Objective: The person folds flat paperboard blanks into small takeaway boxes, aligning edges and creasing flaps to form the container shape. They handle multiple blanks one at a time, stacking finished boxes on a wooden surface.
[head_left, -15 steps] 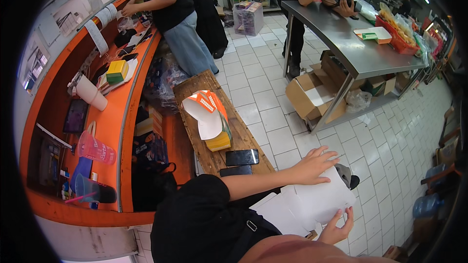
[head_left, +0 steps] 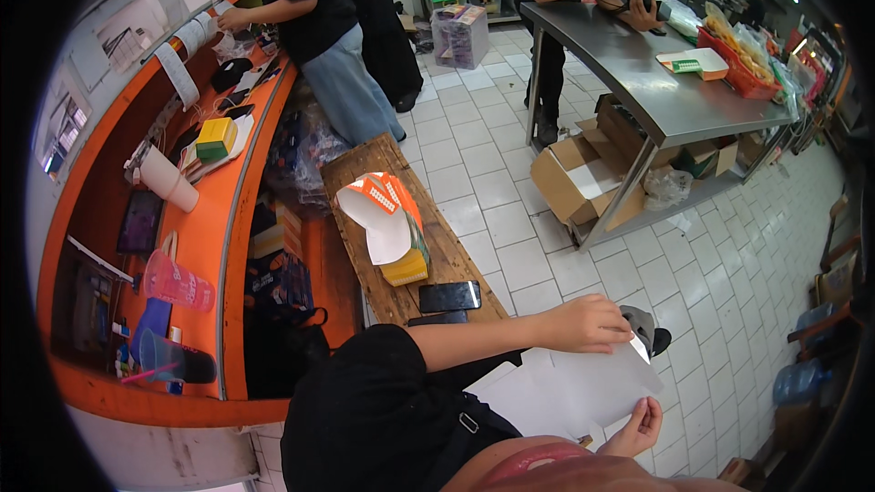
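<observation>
Your left hand (head_left: 594,324) pinches the white card (head_left: 567,390); nearer you than that grip, your right hand (head_left: 636,428) pinches its edge.

On the long brown wooden bench (head_left: 365,160) in the middle lie the folded white, orange and green cardboard cartons (head_left: 390,239) and, nearer, two flat black phones (head_left: 449,296). The orange counter (head_left: 210,230) at left carries a pink translucent cup (head_left: 180,282). On the grey steel table (head_left: 629,55), far right, stands a red plastic basket (head_left: 747,75)
</observation>
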`<state>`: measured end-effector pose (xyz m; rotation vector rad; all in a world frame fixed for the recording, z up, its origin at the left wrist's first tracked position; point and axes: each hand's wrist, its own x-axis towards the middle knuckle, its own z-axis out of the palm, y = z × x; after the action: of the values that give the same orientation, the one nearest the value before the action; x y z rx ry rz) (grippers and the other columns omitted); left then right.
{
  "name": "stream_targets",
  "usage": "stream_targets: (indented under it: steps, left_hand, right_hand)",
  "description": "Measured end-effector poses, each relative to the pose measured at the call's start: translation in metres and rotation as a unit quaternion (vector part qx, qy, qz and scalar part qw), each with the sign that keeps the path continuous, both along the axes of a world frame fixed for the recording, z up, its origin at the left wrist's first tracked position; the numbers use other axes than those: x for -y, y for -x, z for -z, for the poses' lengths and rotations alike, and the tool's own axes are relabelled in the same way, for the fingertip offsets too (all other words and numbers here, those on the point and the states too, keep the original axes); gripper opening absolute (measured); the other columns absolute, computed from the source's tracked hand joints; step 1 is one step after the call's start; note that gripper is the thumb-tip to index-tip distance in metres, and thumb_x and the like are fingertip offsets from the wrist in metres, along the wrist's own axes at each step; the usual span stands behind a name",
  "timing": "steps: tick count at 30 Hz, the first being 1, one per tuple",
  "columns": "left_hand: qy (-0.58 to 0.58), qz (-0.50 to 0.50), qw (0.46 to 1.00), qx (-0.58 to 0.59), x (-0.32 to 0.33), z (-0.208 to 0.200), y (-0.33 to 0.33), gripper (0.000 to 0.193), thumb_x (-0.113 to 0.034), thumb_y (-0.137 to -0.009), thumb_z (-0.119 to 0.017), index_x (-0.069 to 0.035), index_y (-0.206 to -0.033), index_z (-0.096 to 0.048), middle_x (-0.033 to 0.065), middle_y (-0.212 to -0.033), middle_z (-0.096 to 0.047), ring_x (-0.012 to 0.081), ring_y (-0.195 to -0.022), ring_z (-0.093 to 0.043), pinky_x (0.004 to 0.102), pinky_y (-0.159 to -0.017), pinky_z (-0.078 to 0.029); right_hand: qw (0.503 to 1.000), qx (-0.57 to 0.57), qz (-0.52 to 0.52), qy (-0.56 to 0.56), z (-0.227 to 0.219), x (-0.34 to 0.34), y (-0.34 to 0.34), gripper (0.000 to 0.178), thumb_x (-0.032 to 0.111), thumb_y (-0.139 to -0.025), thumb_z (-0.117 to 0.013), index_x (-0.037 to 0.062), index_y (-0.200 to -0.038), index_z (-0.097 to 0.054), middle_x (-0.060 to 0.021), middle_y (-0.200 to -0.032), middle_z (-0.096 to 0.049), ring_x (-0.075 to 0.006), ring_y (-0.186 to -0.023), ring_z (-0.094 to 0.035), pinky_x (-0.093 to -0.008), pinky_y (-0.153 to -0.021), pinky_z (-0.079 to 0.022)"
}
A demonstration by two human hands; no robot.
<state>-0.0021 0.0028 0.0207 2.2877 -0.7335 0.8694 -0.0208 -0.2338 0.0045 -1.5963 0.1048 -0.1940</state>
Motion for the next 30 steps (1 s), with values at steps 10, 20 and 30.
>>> stream_targets:
  steps: [10, 20, 30]
  left_hand:
    - [0.033, 0.053, 0.995, -0.073, -0.013, -0.004, 0.005, 0.010, -0.016, -0.078, -0.067, -0.007, -0.080, -0.064, 0.0034, -0.072, -0.063, 0.0225, -0.066, -0.060, 0.0331, -0.065, -0.048]
    - [0.315, 0.019, 0.928, -0.197, -0.061, -0.047, 0.034, 0.010, -0.006, -0.078, -0.071, -0.004, -0.088, -0.069, 0.0047, -0.079, -0.069, 0.0109, -0.074, -0.066, 0.0229, -0.069, -0.051]
    - [0.262, -0.230, 0.934, 0.082, -0.089, -0.099, 0.059, 0.020, -0.003, -0.076, -0.072, -0.002, -0.093, -0.064, 0.0078, -0.081, -0.065, 0.0171, -0.074, -0.063, 0.0262, -0.072, -0.048]
  right_hand:
    - [0.994, -0.036, -0.064, -0.082, 0.004, -0.005, 0.001, 0.028, 0.017, -0.092, -0.055, -0.0046, -0.110, -0.054, -0.0099, -0.095, -0.062, -0.0121, -0.084, -0.059, -0.0233, -0.075, -0.046]
    - [0.896, 0.005, -0.444, 0.023, -0.024, 0.020, 0.012, 0.050, 0.020, -0.073, -0.076, -0.0059, -0.111, -0.055, -0.0121, -0.093, -0.063, -0.0172, -0.082, -0.062, -0.0286, -0.072, -0.049]
    - [0.897, -0.099, -0.430, 0.030, -0.025, -0.002, 0.021, 0.020, 0.006, -0.080, -0.065, -0.0081, -0.092, -0.058, -0.0079, -0.077, -0.063, -0.0125, -0.070, -0.059, -0.0244, -0.066, -0.047]
